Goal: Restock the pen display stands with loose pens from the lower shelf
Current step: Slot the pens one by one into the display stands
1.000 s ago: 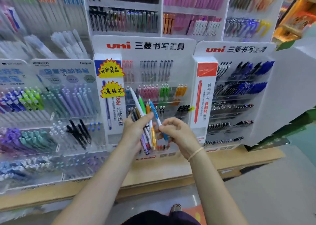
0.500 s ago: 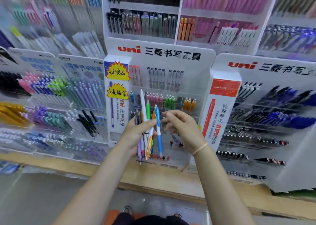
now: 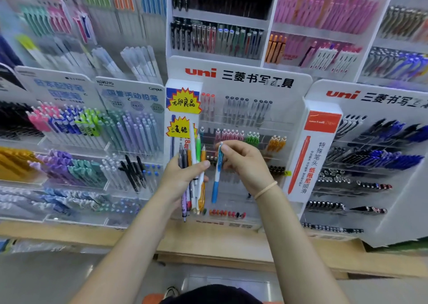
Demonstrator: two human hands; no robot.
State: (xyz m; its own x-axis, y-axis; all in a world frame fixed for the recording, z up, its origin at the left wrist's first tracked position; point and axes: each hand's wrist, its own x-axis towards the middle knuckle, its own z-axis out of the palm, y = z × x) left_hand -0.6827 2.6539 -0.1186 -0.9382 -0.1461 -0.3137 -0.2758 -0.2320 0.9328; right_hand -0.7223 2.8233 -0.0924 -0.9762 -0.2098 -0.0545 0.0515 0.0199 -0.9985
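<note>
My left hand (image 3: pixel 179 180) grips a bundle of loose pens (image 3: pixel 194 162), white, green, orange, grey and purple, held upright in front of the middle uni display stand (image 3: pixel 234 121). My right hand (image 3: pixel 243 165) pinches the top of a single blue and white pen (image 3: pixel 217 176), which hangs tip down just to the right of the bundle and apart from it. Behind both hands the stand's clear racks hold rows of pink, green and orange pens.
A second uni stand (image 3: pixel 375 155) with black and blue pens stands to the right. Kokuyo stands (image 3: pixel 111 127) with pastel pens stand to the left. All rest on a wooden shelf (image 3: pixel 208 241). More pen racks (image 3: pixel 217 35) rise behind. Grey floor lies below.
The right hand has drawn the blue and white pen out of the left hand's bundle and to the right. The camera has moved closer and panned left along the display.
</note>
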